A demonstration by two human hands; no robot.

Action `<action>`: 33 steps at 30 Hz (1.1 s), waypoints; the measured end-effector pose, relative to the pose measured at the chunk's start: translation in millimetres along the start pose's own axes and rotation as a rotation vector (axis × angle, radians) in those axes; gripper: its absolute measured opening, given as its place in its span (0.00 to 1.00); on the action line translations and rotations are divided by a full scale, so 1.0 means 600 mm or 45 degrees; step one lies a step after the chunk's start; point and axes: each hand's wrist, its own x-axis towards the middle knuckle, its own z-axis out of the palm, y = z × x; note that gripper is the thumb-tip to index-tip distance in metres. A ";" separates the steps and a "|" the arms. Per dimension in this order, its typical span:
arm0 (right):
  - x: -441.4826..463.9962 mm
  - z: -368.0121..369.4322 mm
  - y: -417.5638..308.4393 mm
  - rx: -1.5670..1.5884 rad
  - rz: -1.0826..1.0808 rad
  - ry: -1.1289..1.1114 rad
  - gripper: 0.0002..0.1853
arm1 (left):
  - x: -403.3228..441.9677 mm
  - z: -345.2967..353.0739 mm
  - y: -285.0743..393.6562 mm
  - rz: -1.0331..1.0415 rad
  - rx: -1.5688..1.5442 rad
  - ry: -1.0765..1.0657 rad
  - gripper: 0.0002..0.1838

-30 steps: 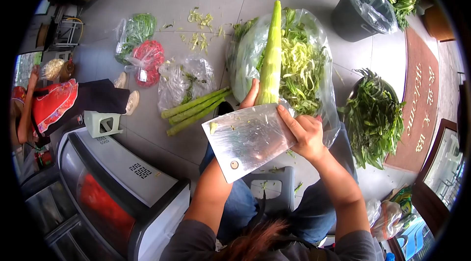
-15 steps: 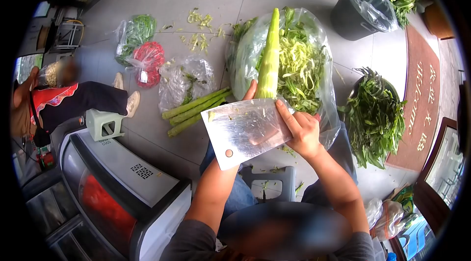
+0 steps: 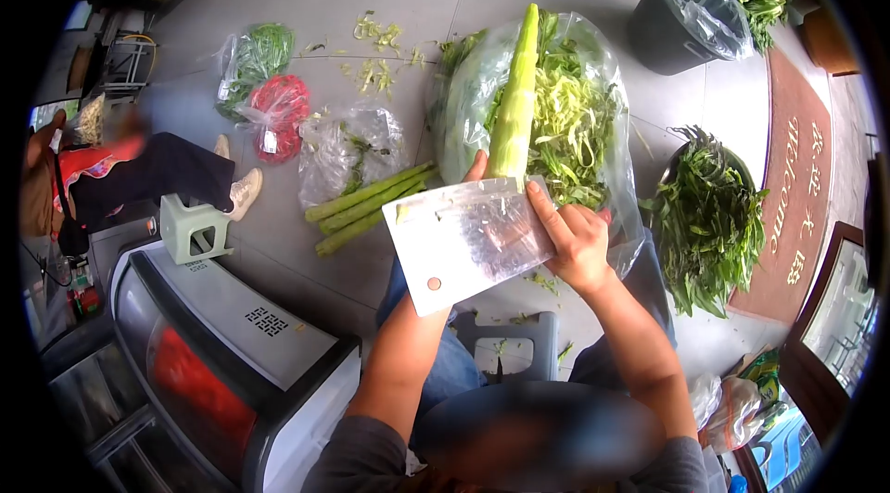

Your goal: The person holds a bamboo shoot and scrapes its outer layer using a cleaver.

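My right hand (image 3: pixel 577 243) is closed on a cleaver (image 3: pixel 464 243), its index finger stretched along the wide blade. The blade crosses the lower end of a pale green celtuce stem (image 3: pixel 515 122), which points away from me and leans slightly right. Behind the blade, my left hand (image 3: pixel 476 166) grips that stem's base; only a fingertip shows. Beneath the stem lies a clear plastic bag (image 3: pixel 464 113) heaped with green leaves and pale peelings (image 3: pixel 567 113). Several peeled celtuce stems (image 3: pixel 366 210) rest on the floor to the left.
A bowl of dark leaves (image 3: pixel 709 224) stands at right, below a lined grey bin (image 3: pixel 681 25). Bagged greens (image 3: pixel 255 66), a red bag (image 3: pixel 278 117) and floor scraps (image 3: pixel 375 76) lie ahead-left. At left are a freezer (image 3: pixel 232 307), a stool (image 3: pixel 193 229) and a seated person (image 3: pixel 176 173).
The celtuce stem's tip has moved slightly up and right. The cleaver has tilted a little with it. The seated person's leg and arm have shifted slightly.
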 end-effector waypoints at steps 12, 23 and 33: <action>-0.003 0.015 0.005 -0.070 0.103 -0.011 0.40 | -0.010 -0.015 -0.024 0.275 -0.246 -0.172 0.24; 0.004 0.011 0.014 -0.087 0.229 -0.028 0.41 | -0.004 -0.012 -0.024 0.106 -0.054 -0.090 0.23; 0.007 0.011 0.021 -0.120 0.228 -0.038 0.42 | -0.005 -0.013 -0.015 -0.054 -0.128 -0.366 0.21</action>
